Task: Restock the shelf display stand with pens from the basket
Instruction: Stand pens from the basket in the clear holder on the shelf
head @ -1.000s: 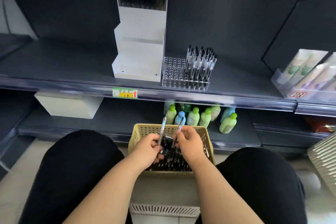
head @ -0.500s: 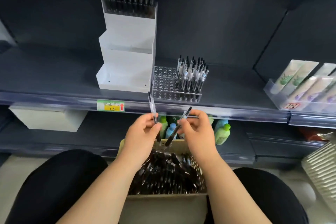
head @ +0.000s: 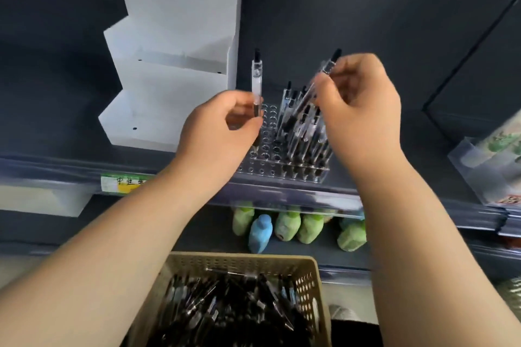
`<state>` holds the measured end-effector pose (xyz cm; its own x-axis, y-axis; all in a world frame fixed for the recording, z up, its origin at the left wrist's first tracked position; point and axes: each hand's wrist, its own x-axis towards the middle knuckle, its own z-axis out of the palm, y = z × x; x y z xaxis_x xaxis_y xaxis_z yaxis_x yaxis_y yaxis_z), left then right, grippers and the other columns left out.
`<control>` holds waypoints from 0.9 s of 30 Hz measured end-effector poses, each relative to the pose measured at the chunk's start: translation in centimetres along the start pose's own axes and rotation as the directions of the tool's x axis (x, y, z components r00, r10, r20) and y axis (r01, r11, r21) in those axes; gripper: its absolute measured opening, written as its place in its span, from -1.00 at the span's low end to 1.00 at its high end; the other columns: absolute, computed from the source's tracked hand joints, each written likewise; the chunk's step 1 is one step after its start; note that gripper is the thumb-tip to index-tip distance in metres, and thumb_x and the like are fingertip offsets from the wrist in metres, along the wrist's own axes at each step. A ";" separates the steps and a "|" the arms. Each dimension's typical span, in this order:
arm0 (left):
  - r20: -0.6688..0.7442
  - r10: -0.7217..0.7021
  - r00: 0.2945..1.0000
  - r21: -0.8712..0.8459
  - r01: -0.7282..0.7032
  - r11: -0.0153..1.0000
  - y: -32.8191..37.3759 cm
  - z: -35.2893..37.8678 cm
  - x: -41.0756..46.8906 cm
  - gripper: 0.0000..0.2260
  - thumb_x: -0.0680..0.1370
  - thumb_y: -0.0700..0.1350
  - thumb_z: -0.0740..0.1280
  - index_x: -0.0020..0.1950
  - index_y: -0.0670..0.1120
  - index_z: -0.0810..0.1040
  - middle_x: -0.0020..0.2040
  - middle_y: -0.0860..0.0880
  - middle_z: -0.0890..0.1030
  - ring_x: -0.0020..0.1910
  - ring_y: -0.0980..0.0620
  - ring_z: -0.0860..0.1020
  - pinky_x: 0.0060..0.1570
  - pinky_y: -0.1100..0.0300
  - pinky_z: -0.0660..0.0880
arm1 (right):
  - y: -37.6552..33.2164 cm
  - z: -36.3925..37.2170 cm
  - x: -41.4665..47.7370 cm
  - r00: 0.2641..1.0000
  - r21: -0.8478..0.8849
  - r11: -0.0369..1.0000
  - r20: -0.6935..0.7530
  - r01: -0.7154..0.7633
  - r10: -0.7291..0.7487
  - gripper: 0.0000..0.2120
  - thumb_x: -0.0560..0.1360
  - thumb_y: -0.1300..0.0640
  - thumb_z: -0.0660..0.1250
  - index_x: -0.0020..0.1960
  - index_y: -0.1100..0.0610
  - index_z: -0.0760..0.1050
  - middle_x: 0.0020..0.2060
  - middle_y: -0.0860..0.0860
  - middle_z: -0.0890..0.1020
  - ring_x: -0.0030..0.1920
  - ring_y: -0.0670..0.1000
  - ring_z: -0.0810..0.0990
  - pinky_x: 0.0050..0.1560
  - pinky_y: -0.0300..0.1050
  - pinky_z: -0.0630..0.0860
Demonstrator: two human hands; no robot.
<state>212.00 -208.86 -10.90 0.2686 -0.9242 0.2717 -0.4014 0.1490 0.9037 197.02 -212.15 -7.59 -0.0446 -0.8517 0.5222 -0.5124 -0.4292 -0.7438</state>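
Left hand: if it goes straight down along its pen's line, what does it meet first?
Probably the empty left-side holes of the clear display stand, directly under the left hand and its upright pen. Depth is unclear, so the tip may not line up with a hole.

At frame centre the clear holed stand [head: 262, 162] has open holes in its left columns; stocked pens [head: 306, 135] crowd its right half. The white stepped display [head: 169, 98] walls off the side just left of it. The left hand [head: 222, 132] with its vertical pen [head: 256, 79] hangs over the open holes, the right hand [head: 363, 113] with its tilted pen [head: 327, 67] over the stocked pens. Bare shelf [head: 428, 149] lies open further right.
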 end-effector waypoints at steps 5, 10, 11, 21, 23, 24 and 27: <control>-0.040 -0.095 0.995 -0.095 0.091 0.991 -1.8 0.2 0.4 -0.81 0.48 -0.18 0.39 0.03 0.06 0.58 -0.11 0.13 0.65 -0.10 0.24 0.59 0.05 0.30 0.52 | 2.7 1.9 0.1 0.999 -0.180 0.983 0.046 0.033 -0.025 -0.88 0.53 0.05 0.29 -0.08 -0.01 0.34 -0.24 -0.15 0.55 -0.13 0.03 0.53 -0.09 -0.08 0.43; -0.034 -0.109 0.994 -0.169 0.101 0.980 -1.8 0.5 1.4 -0.80 0.47 -0.18 0.40 -0.06 0.14 0.57 -0.11 0.11 0.65 -0.09 0.20 0.61 0.06 0.18 0.55 | 2.7 2.6 0.7 0.997 -0.237 0.969 0.025 0.076 -0.072 -0.87 0.52 0.05 0.28 -0.05 -0.04 0.31 -0.29 -0.24 0.51 -0.07 0.03 0.55 0.05 0.10 0.44; -0.030 -0.119 0.992 -0.180 0.111 0.977 -2.1 0.6 1.5 -0.80 0.47 -0.18 0.40 -0.07 0.14 0.57 -0.12 0.12 0.65 -0.10 0.19 0.61 0.06 0.15 0.56 | 2.8 2.7 0.7 0.997 -0.225 0.971 0.018 0.081 -0.079 -0.86 0.52 0.05 0.28 -0.02 -0.03 0.31 -0.28 -0.23 0.52 -0.11 0.01 0.54 0.04 0.10 0.45; 0.002 -0.153 0.988 -0.221 0.150 0.964 -3.0 1.6 1.2 -0.79 0.46 -0.17 0.42 -0.12 0.17 0.55 -0.16 0.14 0.64 -0.16 0.22 0.60 -0.02 0.21 0.56 | 3.6 3.5 0.4 0.974 -0.305 0.931 -0.039 0.202 -0.224 -0.82 0.50 0.09 0.24 0.08 0.10 0.45 -0.21 -0.17 0.54 -0.07 -0.02 0.48 -0.10 -0.19 0.14; 0.009 -0.156 0.988 -0.220 0.154 0.963 -3.0 1.8 1.0 -0.78 0.47 -0.17 0.41 -0.12 0.18 0.54 -0.17 0.15 0.64 -0.17 0.24 0.60 -0.04 0.24 0.55 | 3.7 3.7 0.4 0.970 -0.323 0.922 -0.048 0.212 -0.240 -0.85 0.50 0.07 0.25 0.02 0.10 0.48 -0.20 -0.21 0.49 -0.09 -0.04 0.45 -0.09 -0.19 0.15; 0.011 -0.160 0.987 -0.222 0.158 0.962 -3.0 1.8 0.9 -0.78 0.47 -0.17 0.41 -0.12 0.17 0.54 -0.17 0.15 0.64 -0.17 0.23 0.60 -0.04 0.23 0.56 | 3.7 3.7 0.4 0.968 -0.335 0.917 -0.050 0.216 -0.246 -0.85 0.49 0.05 0.25 0.00 0.09 0.49 -0.20 -0.22 0.48 -0.09 -0.05 0.42 -0.08 -0.18 0.16; 0.019 -0.157 0.987 -0.210 0.157 0.965 -2.9 2.1 0.8 -0.78 0.46 -0.18 0.41 -0.12 0.17 0.53 -0.19 0.16 0.64 -0.18 0.25 0.59 -0.04 0.25 0.55 | 3.7 3.7 0.5 0.961 -0.369 0.902 -0.067 0.227 -0.269 -0.83 0.48 0.02 0.27 -0.03 0.10 0.51 -0.20 -0.19 0.51 -0.10 -0.05 0.36 -0.08 -0.12 0.23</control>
<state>211.58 -210.73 -14.03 0.3114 -0.9427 0.1201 -0.1614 0.0721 0.9842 198.28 -215.28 -11.62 0.0373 -0.6826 0.7298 -0.7882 -0.4690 -0.3985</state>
